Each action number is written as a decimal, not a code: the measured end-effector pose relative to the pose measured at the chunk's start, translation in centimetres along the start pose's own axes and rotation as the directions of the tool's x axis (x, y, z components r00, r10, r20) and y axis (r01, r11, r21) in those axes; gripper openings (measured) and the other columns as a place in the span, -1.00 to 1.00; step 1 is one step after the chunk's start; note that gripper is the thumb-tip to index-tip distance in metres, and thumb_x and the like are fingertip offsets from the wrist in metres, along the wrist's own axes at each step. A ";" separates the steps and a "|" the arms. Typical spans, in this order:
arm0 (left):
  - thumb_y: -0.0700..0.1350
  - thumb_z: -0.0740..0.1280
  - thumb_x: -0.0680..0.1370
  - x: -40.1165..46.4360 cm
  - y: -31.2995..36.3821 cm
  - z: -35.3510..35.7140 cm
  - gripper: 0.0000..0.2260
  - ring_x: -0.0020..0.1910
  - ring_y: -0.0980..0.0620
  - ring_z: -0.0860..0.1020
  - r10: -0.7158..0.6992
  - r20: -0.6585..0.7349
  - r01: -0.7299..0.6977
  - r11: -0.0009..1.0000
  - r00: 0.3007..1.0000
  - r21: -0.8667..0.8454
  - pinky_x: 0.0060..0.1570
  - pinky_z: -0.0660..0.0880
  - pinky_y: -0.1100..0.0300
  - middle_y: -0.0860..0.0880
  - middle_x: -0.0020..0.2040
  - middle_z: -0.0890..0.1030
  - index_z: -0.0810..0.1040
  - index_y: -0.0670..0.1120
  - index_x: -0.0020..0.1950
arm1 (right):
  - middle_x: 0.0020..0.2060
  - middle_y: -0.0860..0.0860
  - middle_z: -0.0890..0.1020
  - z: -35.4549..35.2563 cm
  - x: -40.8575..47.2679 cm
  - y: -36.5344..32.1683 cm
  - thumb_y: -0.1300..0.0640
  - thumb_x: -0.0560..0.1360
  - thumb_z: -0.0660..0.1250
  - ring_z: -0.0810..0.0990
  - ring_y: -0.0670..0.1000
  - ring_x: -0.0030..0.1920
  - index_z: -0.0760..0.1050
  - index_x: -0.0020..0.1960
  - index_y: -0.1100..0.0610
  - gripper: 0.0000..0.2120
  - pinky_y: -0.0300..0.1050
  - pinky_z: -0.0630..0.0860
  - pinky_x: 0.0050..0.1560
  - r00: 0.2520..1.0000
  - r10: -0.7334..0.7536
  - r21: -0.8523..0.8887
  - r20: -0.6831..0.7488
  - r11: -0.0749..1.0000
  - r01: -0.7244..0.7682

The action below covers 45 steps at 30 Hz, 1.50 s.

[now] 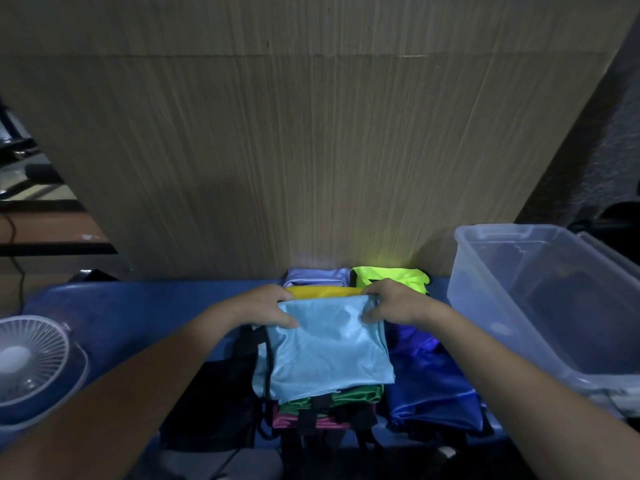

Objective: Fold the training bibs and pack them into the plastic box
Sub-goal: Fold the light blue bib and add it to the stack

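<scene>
2 hands: left hand point(266, 304), right hand point(391, 301) pinch light-blue bib point(329, 351) | plastic box point(540, 306): contents unclear

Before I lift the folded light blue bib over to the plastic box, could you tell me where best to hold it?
Probably by its two far corners, where the left hand and right hand already pinch the light blue bib. It lies flat on top of a pile, so come from above, one hand at each side edge. A wide two-handed hold should keep the fold together on the way to the plastic box on the right.
</scene>
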State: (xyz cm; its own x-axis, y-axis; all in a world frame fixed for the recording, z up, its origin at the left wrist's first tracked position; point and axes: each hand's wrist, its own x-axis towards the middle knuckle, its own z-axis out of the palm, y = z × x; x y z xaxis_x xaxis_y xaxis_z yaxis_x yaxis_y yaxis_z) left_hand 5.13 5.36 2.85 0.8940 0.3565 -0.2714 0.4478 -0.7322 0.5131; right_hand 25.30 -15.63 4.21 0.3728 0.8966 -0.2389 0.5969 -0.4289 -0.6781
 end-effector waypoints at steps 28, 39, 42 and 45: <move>-0.09 0.31 0.65 -7.8 8.0 -1.4 -0.80 -0.17 0.00 0.68 0.223 -0.024 -0.203 0.829 0.974 -0.521 -0.37 0.46 0.21 0.03 0.26 0.63 0.64 -0.09 0.22 | -0.06 0.24 0.72 3.4 -3.7 -7.1 0.21 0.52 0.36 0.69 0.14 -0.17 0.61 0.10 0.31 -0.79 0.02 0.59 -0.09 0.967 0.235 0.738 -0.098 0.669 -0.088; 0.13 0.28 0.61 -9.7 3.9 -0.9 -0.50 0.44 -0.13 0.44 0.207 -0.086 -0.133 0.222 0.975 -0.966 0.43 0.37 -0.07 -0.17 0.45 0.47 0.47 -0.12 0.47 | 0.12 0.14 0.69 -1.3 -9.5 -12.4 0.33 0.59 0.28 0.68 0.19 0.13 0.56 0.25 0.16 -0.73 0.10 0.61 0.14 0.955 -0.246 0.690 -0.163 0.663 0.289; 0.08 0.55 0.44 -10.7 4.8 -0.8 -0.47 0.31 -0.15 0.56 0.217 -0.114 -0.156 0.186 0.969 -0.970 0.26 0.53 0.01 -0.23 0.34 0.56 0.61 -0.17 0.30 | 0.17 0.19 0.66 -1.5 -9.6 -11.8 0.38 0.57 0.27 0.65 0.24 0.17 0.52 0.29 0.17 -0.67 0.17 0.58 0.19 0.954 -0.252 0.699 -0.164 0.652 0.292; -0.09 0.51 0.47 -11.0 5.9 -0.8 -0.50 0.31 -0.17 0.56 0.171 -0.173 -0.214 0.263 0.970 -0.941 0.25 0.54 0.01 -0.22 0.34 0.57 0.52 -0.16 0.38 | 0.17 0.19 0.66 -1.2 -9.5 -11.2 0.42 0.54 0.27 0.65 0.24 0.17 0.51 0.29 0.16 -0.63 0.22 0.58 0.19 0.953 -0.249 0.656 -0.174 0.692 0.301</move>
State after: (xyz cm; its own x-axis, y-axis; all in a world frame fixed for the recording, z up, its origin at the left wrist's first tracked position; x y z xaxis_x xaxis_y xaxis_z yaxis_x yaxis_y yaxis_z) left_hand -2.04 -2.47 9.53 0.9465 0.3208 -0.0343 -0.0590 0.2767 0.9591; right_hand 15.90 -19.47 14.95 0.3302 0.9419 0.0621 0.0590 0.0451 -0.9972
